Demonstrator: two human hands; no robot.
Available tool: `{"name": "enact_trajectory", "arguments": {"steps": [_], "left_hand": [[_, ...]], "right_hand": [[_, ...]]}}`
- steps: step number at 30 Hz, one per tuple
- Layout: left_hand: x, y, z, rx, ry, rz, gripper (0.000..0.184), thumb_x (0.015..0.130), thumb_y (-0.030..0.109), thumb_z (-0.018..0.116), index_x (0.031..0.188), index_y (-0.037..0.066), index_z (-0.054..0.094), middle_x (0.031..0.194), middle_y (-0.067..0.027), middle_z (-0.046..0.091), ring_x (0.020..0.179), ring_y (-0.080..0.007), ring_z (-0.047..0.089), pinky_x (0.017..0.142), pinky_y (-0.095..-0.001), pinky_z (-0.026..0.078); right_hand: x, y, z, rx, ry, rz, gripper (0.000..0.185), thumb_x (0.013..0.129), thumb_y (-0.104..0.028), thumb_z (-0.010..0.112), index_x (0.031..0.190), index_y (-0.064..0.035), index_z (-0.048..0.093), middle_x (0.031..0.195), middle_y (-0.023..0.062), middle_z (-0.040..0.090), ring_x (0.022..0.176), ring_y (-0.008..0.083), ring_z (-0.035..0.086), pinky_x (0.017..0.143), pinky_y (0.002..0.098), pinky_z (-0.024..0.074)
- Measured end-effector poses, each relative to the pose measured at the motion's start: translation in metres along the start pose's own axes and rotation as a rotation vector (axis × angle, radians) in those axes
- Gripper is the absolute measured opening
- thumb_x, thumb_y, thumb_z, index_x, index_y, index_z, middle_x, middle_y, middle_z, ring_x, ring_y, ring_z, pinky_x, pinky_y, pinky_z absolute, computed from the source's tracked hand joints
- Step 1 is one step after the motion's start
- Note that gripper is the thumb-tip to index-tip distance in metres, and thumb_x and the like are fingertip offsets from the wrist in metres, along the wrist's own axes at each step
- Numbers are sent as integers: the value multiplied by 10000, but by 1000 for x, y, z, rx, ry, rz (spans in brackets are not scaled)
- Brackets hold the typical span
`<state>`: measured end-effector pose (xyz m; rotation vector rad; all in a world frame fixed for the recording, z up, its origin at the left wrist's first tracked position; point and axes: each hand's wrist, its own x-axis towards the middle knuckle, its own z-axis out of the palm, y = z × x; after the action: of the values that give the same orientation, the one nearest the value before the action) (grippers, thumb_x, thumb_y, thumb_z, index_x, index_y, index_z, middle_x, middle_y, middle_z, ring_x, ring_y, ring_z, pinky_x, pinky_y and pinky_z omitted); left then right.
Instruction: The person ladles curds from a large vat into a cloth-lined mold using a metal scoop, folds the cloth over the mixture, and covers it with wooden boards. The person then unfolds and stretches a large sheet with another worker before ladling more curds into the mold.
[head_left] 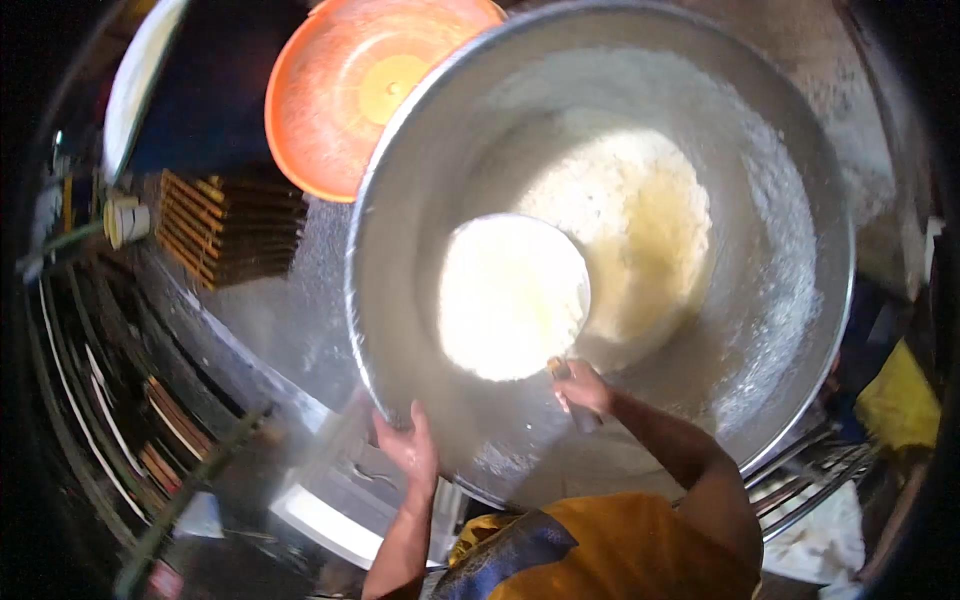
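A wide metal vat (420, 200) holds a pale, creamy mass (650, 210) at its bottom. Inside it, my right hand (583, 388) is wrapped around the short handle of a round pan-like scoop (515, 300). The scoop's face is glaring white, so I cannot tell its contents from its surface. My left hand (410, 445) is at the vat's near left rim, its thumb and fingers apart, holding nothing; whether it touches the rim is unclear.
An orange basin (330, 110) stands against the vat's far left side. Slatted wooden pieces (225, 230) are stacked at left, with poles and sticks (130, 400) nearer. A grey and white box-like thing (350, 490) lies below my left hand. A yellow cloth or bag (900, 400) is at right.
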<state>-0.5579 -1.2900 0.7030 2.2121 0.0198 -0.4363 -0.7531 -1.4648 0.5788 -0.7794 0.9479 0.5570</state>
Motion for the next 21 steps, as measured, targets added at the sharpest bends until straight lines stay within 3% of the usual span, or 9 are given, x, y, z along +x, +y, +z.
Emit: {"name": "enact_trajectory", "arguments": {"steps": [2, 6, 7, 9, 12, 13, 16, 18, 21], "left_hand": [[2, -19, -12, 110, -10, 58, 330, 844, 38, 607, 1138, -68, 502, 1080, -196, 580, 955, -267, 565, 879, -356, 429], [4, -24, -23, 108, 17, 122, 298, 874, 119, 576, 1122, -42, 536, 1065, -198, 579, 922, -304, 577, 875, -373, 417], [6, -31, -23, -35, 25, 43, 299, 888, 146, 560, 1124, -38, 537, 1057, -190, 582, 922, -300, 579, 879, -376, 413], [13, -56, -23, -336, 48, -96, 311, 916, 198, 528, 1126, -31, 539, 1042, -174, 588, 924, -291, 584, 887, -381, 406], [17, -100, -40, -806, 20, -292, 343, 941, 275, 494, 1114, -18, 538, 1069, -111, 583, 863, -180, 590, 824, -317, 430], [14, -128, -42, -903, 41, -259, 326, 925, 246, 530, 1138, 0, 525, 1043, -92, 592, 888, -143, 591, 787, -287, 449], [-11, -213, -75, -852, 209, -187, 332, 908, 219, 568, 1149, -3, 513, 1009, -75, 599, 853, -136, 592, 757, -258, 453], [-41, -259, -117, -911, 279, -295, 341, 898, 208, 588, 1156, 2, 505, 998, -69, 597, 851, -127, 591, 758, -261, 454], [-111, -295, -167, -1077, 425, -545, 371, 894, 246, 602, 1173, 28, 490, 1005, -66, 587, 906, -141, 596, 801, -286, 451]], "right_hand": [[-43, -4, 8, -126, -5, 28, 219, 802, -24, 609, 998, 16, 518, 608, 57, 530, 494, 147, 528, 460, 310, 478], [-128, -22, 30, -124, 213, 186, 180, 803, -41, 626, 946, 25, 539, 622, 59, 536, 499, 156, 529, 465, 324, 475], [-145, -31, 30, -299, 173, 147, 167, 806, -37, 616, 939, 29, 538, 636, 72, 540, 511, 156, 533, 467, 322, 475], [-186, -61, 57, -361, 231, 155, 121, 793, -28, 624, 823, -15, 508, 638, 50, 527, 504, 133, 526, 454, 294, 456], [-232, -89, 97, -565, 279, 163, 110, 799, -45, 610, 831, -2, 514, 626, 58, 533, 498, 138, 528, 458, 279, 450], [-243, -93, 111, -628, 297, 171, 110, 800, -51, 605, 836, 3, 516, 623, 61, 534, 497, 139, 529, 460, 275, 449], [-271, -100, 172, -809, 354, 148, 103, 804, -63, 592, 841, 8, 526, 616, 69, 537, 496, 149, 533, 467, 280, 449], [-282, -99, 227, -894, 376, 120, 78, 799, -44, 583, 833, 3, 530, 627, 67, 531, 501, 156, 532, 480, 299, 456], [-308, -104, 251, -941, 256, 119, 69, 789, -21, 577, 836, 5, 532, 650, 68, 526, 506, 163, 531, 485, 316, 461]]}}
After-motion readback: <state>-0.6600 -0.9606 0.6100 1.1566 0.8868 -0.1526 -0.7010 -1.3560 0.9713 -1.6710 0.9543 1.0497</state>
